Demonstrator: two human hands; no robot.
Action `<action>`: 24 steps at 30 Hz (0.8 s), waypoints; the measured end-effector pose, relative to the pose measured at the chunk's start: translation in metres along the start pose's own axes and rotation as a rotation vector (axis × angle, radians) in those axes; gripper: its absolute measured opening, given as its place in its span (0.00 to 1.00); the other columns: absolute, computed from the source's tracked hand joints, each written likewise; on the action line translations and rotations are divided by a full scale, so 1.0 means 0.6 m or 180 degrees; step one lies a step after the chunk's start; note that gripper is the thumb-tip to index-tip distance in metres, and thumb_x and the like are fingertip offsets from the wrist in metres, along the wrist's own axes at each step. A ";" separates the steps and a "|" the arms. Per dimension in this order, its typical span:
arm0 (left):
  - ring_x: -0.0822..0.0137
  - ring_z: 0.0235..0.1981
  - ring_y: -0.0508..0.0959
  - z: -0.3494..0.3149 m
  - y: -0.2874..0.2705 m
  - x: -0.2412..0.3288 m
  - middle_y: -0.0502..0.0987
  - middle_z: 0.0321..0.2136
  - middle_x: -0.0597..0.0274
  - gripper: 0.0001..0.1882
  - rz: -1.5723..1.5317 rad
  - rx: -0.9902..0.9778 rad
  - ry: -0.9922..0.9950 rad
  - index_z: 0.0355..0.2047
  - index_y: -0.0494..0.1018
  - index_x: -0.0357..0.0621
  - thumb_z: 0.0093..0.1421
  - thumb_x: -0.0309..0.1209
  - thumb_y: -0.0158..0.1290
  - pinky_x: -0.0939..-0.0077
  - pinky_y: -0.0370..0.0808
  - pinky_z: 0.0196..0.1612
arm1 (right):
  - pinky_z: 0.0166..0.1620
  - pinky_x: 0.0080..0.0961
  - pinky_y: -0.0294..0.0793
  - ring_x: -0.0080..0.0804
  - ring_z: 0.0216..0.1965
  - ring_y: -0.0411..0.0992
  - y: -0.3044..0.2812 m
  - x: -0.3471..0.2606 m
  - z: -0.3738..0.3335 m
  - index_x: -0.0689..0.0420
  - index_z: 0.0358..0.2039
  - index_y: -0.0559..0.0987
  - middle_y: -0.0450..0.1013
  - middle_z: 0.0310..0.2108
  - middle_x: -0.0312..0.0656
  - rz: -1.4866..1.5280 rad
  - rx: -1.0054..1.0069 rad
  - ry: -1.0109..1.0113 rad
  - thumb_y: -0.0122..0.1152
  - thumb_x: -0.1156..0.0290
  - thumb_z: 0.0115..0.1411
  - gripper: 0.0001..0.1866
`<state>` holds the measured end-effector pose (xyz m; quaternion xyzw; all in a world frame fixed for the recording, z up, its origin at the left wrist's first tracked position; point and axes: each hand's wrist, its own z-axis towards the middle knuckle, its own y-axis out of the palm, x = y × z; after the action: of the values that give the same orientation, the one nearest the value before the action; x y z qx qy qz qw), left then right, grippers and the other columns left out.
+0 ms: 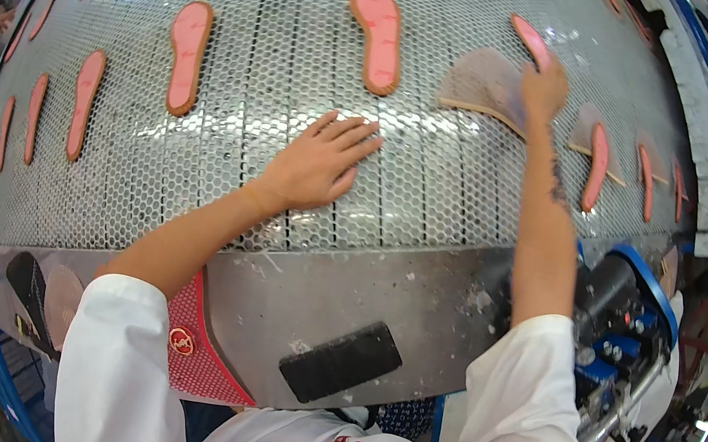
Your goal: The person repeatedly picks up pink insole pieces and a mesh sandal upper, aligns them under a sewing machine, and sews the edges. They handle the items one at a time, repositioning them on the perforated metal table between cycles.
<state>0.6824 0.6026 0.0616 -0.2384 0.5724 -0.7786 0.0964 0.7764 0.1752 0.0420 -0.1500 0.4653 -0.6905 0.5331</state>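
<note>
My left hand (312,162) lies flat with fingers spread on the metal mesh conveyor belt (290,49), holding nothing. My right hand (546,89) is farther out to the right, its fingers closed on the near end of a pink shoe sole (530,39). Beside and partly behind that hand lies a translucent, fan-shaped sheet (487,84) with a tan edge. Between my hands, farther off, is a pink sole with a brown rim (375,35). A similar sole (186,54) lies to the left of it. My right fingertips are partly hidden.
More pink soles lie left (84,105) and right (595,169), the right ones near more translucent sheets. On the grey metal ledge (454,296) before me are a black phone-like slab (341,361) and a red perforated piece (199,345). A blue-and-black machine (618,310) stands right.
</note>
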 end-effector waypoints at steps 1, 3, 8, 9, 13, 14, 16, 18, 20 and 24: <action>0.57 0.68 0.62 0.012 0.002 0.004 0.66 0.66 0.54 0.28 -0.0029 0.0050 0.0084 0.64 0.66 0.45 0.63 0.33 0.48 0.50 0.54 0.72 | 0.51 0.52 0.74 0.59 0.49 0.76 0.022 0.069 0.035 0.51 0.61 0.74 0.78 0.48 0.57 -0.0350 -0.0070 -0.0005 0.64 0.51 0.58 0.32; 0.57 0.68 0.62 0.043 0.006 0.016 0.66 0.66 0.55 0.27 -0.0226 0.0129 0.0287 0.63 0.67 0.45 0.63 0.33 0.48 0.50 0.54 0.72 | 0.52 0.54 0.74 0.59 0.50 0.76 0.029 0.236 0.085 0.48 0.66 0.68 0.77 0.49 0.57 -0.0671 -0.0393 0.0119 0.62 0.50 0.59 0.36; 0.58 0.68 0.62 0.001 -0.003 -0.001 0.66 0.66 0.55 0.26 -0.0070 0.0073 -0.0020 0.63 0.67 0.45 0.64 0.33 0.47 0.51 0.54 0.72 | 0.55 0.57 0.72 0.60 0.54 0.73 0.026 0.070 0.058 0.47 0.69 0.64 0.74 0.53 0.58 -0.0658 -0.0924 0.0349 0.62 0.48 0.59 0.39; 0.58 0.69 0.62 0.008 0.000 0.001 0.66 0.66 0.55 0.26 -0.0095 0.0102 0.0032 0.63 0.67 0.45 0.64 0.33 0.47 0.51 0.54 0.72 | 0.55 0.58 0.72 0.60 0.55 0.72 0.015 0.075 0.051 0.47 0.69 0.64 0.73 0.54 0.59 -0.0470 -0.0573 0.0634 0.63 0.48 0.59 0.39; 0.56 0.70 0.60 0.018 0.003 0.001 0.63 0.68 0.55 0.28 -0.0276 -0.0011 0.0063 0.66 0.64 0.46 0.64 0.31 0.46 0.50 0.51 0.73 | 0.57 0.52 0.70 0.60 0.56 0.70 -0.053 -0.015 -0.045 0.57 0.66 0.65 0.71 0.56 0.60 0.0400 0.0611 0.1135 0.63 0.50 0.59 0.39; 0.55 0.70 0.60 0.021 0.005 0.000 0.63 0.68 0.55 0.28 -0.0269 0.0005 0.0083 0.66 0.64 0.45 0.64 0.31 0.46 0.50 0.51 0.73 | 0.57 0.50 0.70 0.60 0.56 0.70 -0.078 -0.038 -0.075 0.59 0.65 0.65 0.71 0.56 0.60 0.0622 0.0898 0.1134 0.63 0.50 0.59 0.39; 0.55 0.70 0.60 0.018 0.005 -0.001 0.63 0.68 0.55 0.28 -0.0243 0.0024 0.0090 0.66 0.64 0.45 0.64 0.31 0.45 0.50 0.51 0.73 | 0.57 0.48 0.70 0.61 0.55 0.70 -0.136 -0.083 -0.151 0.65 0.64 0.65 0.70 0.57 0.61 0.0797 0.0925 0.1196 0.63 0.50 0.60 0.40; 0.55 0.70 0.60 0.021 0.001 0.001 0.63 0.68 0.55 0.27 -0.0245 0.0013 0.0071 0.65 0.65 0.45 0.65 0.31 0.45 0.51 0.51 0.73 | 0.60 0.49 0.67 0.61 0.58 0.67 -0.179 -0.108 -0.219 0.67 0.64 0.64 0.68 0.58 0.62 0.1083 0.0597 0.1451 0.64 0.49 0.59 0.42; 0.55 0.70 0.60 0.022 0.000 0.002 0.63 0.68 0.56 0.27 -0.0231 -0.0004 0.0090 0.65 0.65 0.45 0.65 0.31 0.45 0.52 0.51 0.73 | 0.63 0.50 0.64 0.61 0.61 0.64 -0.186 -0.104 -0.268 0.69 0.64 0.64 0.66 0.60 0.63 0.0495 0.0142 0.1366 0.63 0.49 0.61 0.42; 0.57 0.69 0.61 0.020 0.008 -0.004 0.65 0.67 0.57 0.26 -0.0205 0.0136 0.0180 0.63 0.67 0.45 0.65 0.32 0.45 0.54 0.52 0.72 | 0.67 0.50 0.57 0.61 0.67 0.57 -0.286 -0.146 -0.335 0.71 0.64 0.62 0.63 0.64 0.64 0.0841 0.0620 0.0930 0.61 0.54 0.64 0.39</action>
<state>0.6897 0.5919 0.0595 -0.2325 0.5502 -0.7997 0.0601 0.5667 0.3484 0.0999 0.0662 0.4843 -0.6707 0.5579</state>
